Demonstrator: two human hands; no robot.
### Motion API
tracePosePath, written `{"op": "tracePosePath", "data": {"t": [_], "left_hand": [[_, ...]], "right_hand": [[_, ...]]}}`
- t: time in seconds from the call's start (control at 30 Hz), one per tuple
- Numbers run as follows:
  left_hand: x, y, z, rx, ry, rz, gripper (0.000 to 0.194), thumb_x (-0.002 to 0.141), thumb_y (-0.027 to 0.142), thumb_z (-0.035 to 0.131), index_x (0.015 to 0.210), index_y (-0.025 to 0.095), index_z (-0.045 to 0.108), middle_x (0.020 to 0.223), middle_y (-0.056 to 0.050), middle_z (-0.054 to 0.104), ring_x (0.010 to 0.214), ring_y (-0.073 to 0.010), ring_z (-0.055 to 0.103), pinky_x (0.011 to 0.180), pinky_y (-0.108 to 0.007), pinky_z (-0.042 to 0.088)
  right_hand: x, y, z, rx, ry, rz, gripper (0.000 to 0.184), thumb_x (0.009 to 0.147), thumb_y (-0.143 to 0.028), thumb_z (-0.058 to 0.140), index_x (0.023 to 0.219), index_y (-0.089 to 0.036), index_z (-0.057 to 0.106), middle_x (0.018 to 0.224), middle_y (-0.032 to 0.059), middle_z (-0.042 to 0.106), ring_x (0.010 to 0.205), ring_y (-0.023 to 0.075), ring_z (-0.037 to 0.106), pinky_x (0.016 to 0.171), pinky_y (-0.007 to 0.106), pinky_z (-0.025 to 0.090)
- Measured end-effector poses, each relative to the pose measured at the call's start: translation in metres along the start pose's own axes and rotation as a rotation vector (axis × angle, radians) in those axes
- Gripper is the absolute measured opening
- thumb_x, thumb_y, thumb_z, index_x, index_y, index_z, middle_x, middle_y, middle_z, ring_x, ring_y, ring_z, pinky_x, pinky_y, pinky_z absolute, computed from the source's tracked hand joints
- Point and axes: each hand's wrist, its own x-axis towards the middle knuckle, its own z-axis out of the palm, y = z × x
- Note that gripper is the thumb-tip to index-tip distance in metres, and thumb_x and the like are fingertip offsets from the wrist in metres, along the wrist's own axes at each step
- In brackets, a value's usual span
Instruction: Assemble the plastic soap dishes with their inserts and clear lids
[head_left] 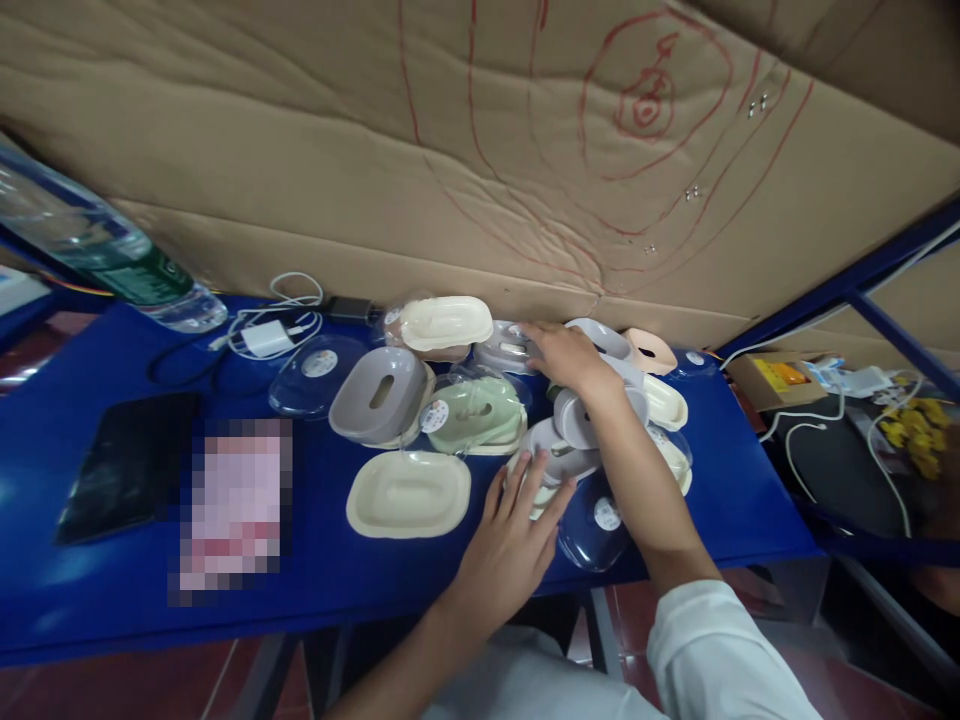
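Note:
My left hand [510, 535] lies with fingers spread over the near edge of a grey soap dish [566, 462] and a cream piece partly beneath it. Farther back, my right hand [570, 355] reaches across, its fingertips at another grey soap dish [502, 345]; some of its fingers are hidden. Around them are a taupe soap dish [379, 395], a green soap dish [480, 415], a peach one [649, 351] and a cream oval tray [409, 493]. Clear plastic lids with round stickers lie among them, one clear lid [592, 530] beside my left hand.
On the blue table [322, 590] are a black tablet-like slab [127, 465], a blurred-out pink item [236, 500], a white charger [268, 340] with cables and a water bottle [112, 250]. A cardboard wall [300, 180] with red drawings stands behind. Blue frame bars border the right.

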Motion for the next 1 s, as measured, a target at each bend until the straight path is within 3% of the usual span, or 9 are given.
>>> {"op": "tracePosePath", "data": {"t": [0.1, 0.27, 0.4, 0.57, 0.73, 1.0], "left_hand": [[0.000, 0.000, 0.000, -0.007, 0.005, 0.003, 0.061, 0.105, 0.020, 0.058, 0.165, 0.028, 0.048, 0.178, -0.020, 0.032, 0.163, -0.0410, 0.037, 0.123, -0.060, 0.046], [0.000, 0.000, 0.001, -0.021, -0.002, -0.003, 0.061, 0.105, 0.019, 0.059, 0.165, 0.030, 0.049, 0.179, -0.019, 0.030, 0.164, -0.0405, 0.036, 0.124, -0.060, 0.046], [0.000, -0.001, 0.001, -0.027, 0.000, -0.005, 0.060, 0.105, 0.019, 0.059, 0.163, 0.028, 0.051, 0.178, -0.020, 0.032, 0.164, -0.0418, 0.036, 0.123, -0.061, 0.045], [0.000, 0.000, 0.001, -0.031, 0.006, -0.008, 0.060, 0.105, 0.019, 0.058, 0.164, 0.028, 0.050, 0.179, -0.020, 0.031, 0.164, -0.0411, 0.036, 0.123, -0.060, 0.045], [0.000, 0.000, 0.002, -0.029, 0.002, -0.008, 0.060, 0.106, 0.020, 0.057, 0.165, 0.028, 0.049, 0.178, -0.019, 0.032, 0.164, -0.0412, 0.035, 0.124, -0.060, 0.045], [0.000, 0.000, 0.002, -0.024, 0.004, -0.007, 0.061, 0.105, 0.019, 0.059, 0.164, 0.028, 0.050, 0.178, -0.019, 0.033, 0.164, -0.0404, 0.036, 0.123, -0.060, 0.045]], "right_hand": [[-0.002, 0.004, -0.008, 0.014, 0.017, 0.006, 0.046, 0.110, -0.032, 0.057, 0.155, -0.023, 0.060, 0.147, 0.0147, 0.071, 0.135, 0.0322, 0.068, 0.111, 0.044, 0.051], [-0.005, -0.010, -0.019, 0.011, 0.157, 0.029, 0.046, 0.108, -0.013, 0.043, 0.150, -0.017, 0.061, 0.152, 0.0187, 0.066, 0.143, 0.0343, 0.059, 0.116, 0.048, 0.044], [-0.010, -0.026, -0.015, 0.042, 0.042, -0.051, 0.041, 0.103, -0.013, 0.050, 0.137, -0.023, 0.069, 0.134, 0.0125, 0.077, 0.123, 0.0322, 0.073, 0.098, 0.040, 0.054], [-0.012, -0.032, 0.000, 0.042, -0.088, -0.086, 0.052, 0.091, -0.003, 0.059, 0.138, -0.023, 0.072, 0.139, 0.0114, 0.077, 0.125, 0.0313, 0.074, 0.099, 0.037, 0.056], [-0.014, -0.034, 0.004, 0.046, -0.094, -0.107, 0.062, 0.093, 0.002, 0.053, 0.148, -0.024, 0.067, 0.144, 0.0104, 0.074, 0.129, 0.0278, 0.073, 0.101, 0.033, 0.056], [-0.011, -0.033, 0.004, 0.018, -0.076, -0.107, 0.061, 0.094, 0.001, 0.054, 0.150, -0.019, 0.064, 0.136, 0.0166, 0.077, 0.130, 0.0309, 0.071, 0.109, 0.041, 0.049]]}}
